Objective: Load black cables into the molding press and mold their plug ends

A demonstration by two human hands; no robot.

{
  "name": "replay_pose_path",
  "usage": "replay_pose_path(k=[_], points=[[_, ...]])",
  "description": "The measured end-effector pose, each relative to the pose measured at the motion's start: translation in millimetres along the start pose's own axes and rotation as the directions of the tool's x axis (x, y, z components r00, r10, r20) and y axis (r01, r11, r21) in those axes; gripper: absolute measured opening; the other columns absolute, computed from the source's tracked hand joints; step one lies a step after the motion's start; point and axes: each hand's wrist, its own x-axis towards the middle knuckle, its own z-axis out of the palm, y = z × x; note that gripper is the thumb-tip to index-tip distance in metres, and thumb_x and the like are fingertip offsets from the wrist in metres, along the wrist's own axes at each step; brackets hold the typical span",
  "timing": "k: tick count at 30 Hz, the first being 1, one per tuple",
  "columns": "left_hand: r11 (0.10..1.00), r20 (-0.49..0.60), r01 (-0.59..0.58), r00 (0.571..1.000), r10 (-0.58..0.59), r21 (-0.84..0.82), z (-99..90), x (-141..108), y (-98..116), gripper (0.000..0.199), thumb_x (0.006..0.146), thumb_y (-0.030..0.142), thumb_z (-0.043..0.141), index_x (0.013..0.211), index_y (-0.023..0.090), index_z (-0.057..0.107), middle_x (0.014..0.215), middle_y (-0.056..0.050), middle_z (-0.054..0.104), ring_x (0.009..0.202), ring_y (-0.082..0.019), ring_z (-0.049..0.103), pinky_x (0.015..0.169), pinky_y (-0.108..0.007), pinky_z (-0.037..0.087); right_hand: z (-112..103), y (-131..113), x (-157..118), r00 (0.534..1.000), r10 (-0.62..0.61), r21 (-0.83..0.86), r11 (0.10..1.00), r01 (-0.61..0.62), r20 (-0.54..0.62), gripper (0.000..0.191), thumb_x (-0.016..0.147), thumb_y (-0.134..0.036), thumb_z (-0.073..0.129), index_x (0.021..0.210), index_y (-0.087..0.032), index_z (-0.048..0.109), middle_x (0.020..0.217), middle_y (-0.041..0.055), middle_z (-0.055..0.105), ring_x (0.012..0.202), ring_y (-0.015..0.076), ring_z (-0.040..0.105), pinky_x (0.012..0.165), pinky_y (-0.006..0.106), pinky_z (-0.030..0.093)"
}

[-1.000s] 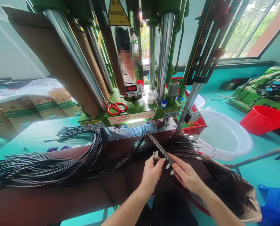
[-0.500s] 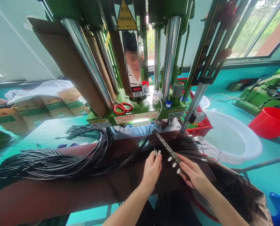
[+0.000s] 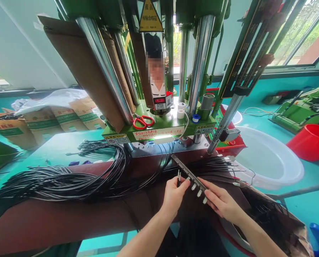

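My right hand (image 3: 218, 200) is closed round the lower end of a long dark metal mould bar (image 3: 186, 169), which slants up and left toward the press. Several small silver connectors (image 3: 199, 193) stick out along the bar's near edge. My left hand (image 3: 174, 194) is closed in a pinch, with thin connectors (image 3: 179, 174) poking up from its fingers. Its thumb touches the bar's edge by the uppermost silver piece. How many pieces the left fingers hold is hidden.
A thick bundle of black cables (image 3: 95, 182) lies on the brown worktop at left; cable ends (image 3: 220, 162) spread at right. Behind stands a green press (image 3: 148, 107) with red scissors (image 3: 143, 122) and tape rolls (image 3: 180, 113) on it. A white tub (image 3: 272, 157) is at right.
My left hand has moved up against the bar, and one more silver connector now shows in the row there. The bar has tilted flatter, its far end shifting left and down.
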Motion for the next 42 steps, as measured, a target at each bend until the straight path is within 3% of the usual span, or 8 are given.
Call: replay_pose_path(k=[5, 10, 13, 17, 31, 34, 37, 42], points=[[0.999, 0.046, -0.04, 0.998, 0.04, 0.001, 0.8, -1, 4, 0.038, 0.066, 0.052, 0.062, 0.066, 0.016, 0.051, 0.042, 0.009, 0.031, 0.037, -0.003, 0.024, 0.036, -0.018, 0.016, 3, -2, -2, 0.999, -0.004, 0.018, 1.0, 0.005, -0.046, 0.066, 0.08, -0.055, 0.049, 0.13, -0.014, 0.041, 0.051, -0.0079, 0.035, 0.036, 0.0039, 0.027, 0.03, 0.016, 0.019], [0.991, -0.048, -0.074, 0.996, 0.069, -0.109, -3.9, -3, 12, 0.035, 0.077, 0.057, 0.044, 0.08, 0.023, 0.038, 0.045, 0.013, 0.027, 0.034, -0.003, 0.016, 0.032, -0.015, 0.012, 2, -6, -6, 0.99, 0.033, 0.076, 0.997, -0.023, -0.139, 0.065, 0.079, -0.054, 0.051, 0.13, -0.016, 0.042, 0.049, -0.0075, 0.035, 0.036, 0.0039, 0.025, 0.03, 0.014, 0.017], [0.986, -0.011, -0.009, 1.0, 0.007, -0.166, -8.6, 0, 12, 0.038, 0.074, 0.056, 0.05, 0.07, 0.023, 0.031, 0.041, 0.014, 0.027, 0.03, -0.002, 0.012, 0.031, -0.015, 0.009, 1, -5, -5, 0.989, 0.044, 0.087, 0.996, -0.032, -0.138, 0.062, 0.079, -0.053, 0.052, 0.129, -0.018, 0.044, 0.05, -0.0067, 0.035, 0.038, 0.0044, 0.026, 0.03, 0.014, 0.017], [0.976, 0.107, 0.088, 0.992, -0.067, -0.2, -11.6, 6, 9, 0.04, 0.063, 0.049, 0.066, 0.066, 0.021, 0.038, 0.034, 0.015, 0.024, 0.027, 0.0, 0.014, 0.03, -0.016, 0.008, -3, -1, -3, 0.999, 0.007, 0.044, 0.999, -0.005, -0.049, 0.059, 0.082, -0.05, 0.05, 0.13, -0.018, 0.043, 0.052, -0.0065, 0.035, 0.04, 0.0045, 0.028, 0.03, 0.013, 0.022], [0.971, 0.103, 0.144, 0.987, -0.126, -0.191, -12.1, 6, 13, 0.043, 0.053, 0.05, 0.072, 0.061, 0.018, 0.043, 0.03, 0.014, 0.025, 0.026, 0.0, 0.015, 0.031, -0.016, 0.007, -1, -1, 0, 0.998, -0.021, -0.122, 0.992, 0.027, 0.053, 0.058, 0.084, -0.049, 0.046, 0.132, -0.018, 0.04, 0.053, -0.0071, 0.031, 0.044, 0.0067, 0.029, 0.037, 0.018, 0.021], [0.99, 0.06, 0.066, 0.996, -0.059, -0.121, -11.7, 6, 12, 0.043, 0.063, 0.057, 0.062, 0.063, 0.018, 0.045, 0.035, 0.012, 0.028, 0.029, -0.001, 0.017, 0.031, -0.016, 0.01, 0, -2, 0, 0.999, 0.003, -0.071, 0.997, 0.0, 0.04, 0.059, 0.082, -0.052, 0.048, 0.13, -0.019, 0.043, 0.055, -0.0059, 0.034, 0.044, 0.0065, 0.029, 0.035, 0.018, 0.021], [0.999, 0.03, -0.051, 0.998, 0.051, -0.009, -15.2, 6, 14, 0.047, 0.071, 0.063, 0.047, 0.059, 0.018, 0.042, 0.046, 0.005, 0.041, 0.037, -0.004, 0.032, 0.032, -0.016, 0.018, -2, -5, -1, 1.0, 0.024, 0.017, 1.0, -0.024, 0.001, 0.061, 0.079, -0.054, 0.052, 0.127, -0.018, 0.047, 0.054, -0.006, 0.034, 0.041, 0.0056, 0.028, 0.032, 0.016, 0.018], [0.998, 0.214, -0.033, 0.977, 0.022, 0.046, -25.2, 4, 25, 0.05, 0.072, 0.061, 0.047, 0.05, 0.017, 0.042, 0.054, 0.002, 0.045, 0.04, -0.006, 0.034, 0.038, -0.021, 0.03, -8, -5, -1, 0.999, 0.035, 0.038, 0.999, -0.037, 0.032, 0.055, 0.082, -0.049, 0.051, 0.128, -0.02, 0.046, 0.053, -0.0064, 0.035, 0.04, 0.0044, 0.027, 0.03, 0.014, 0.021]])
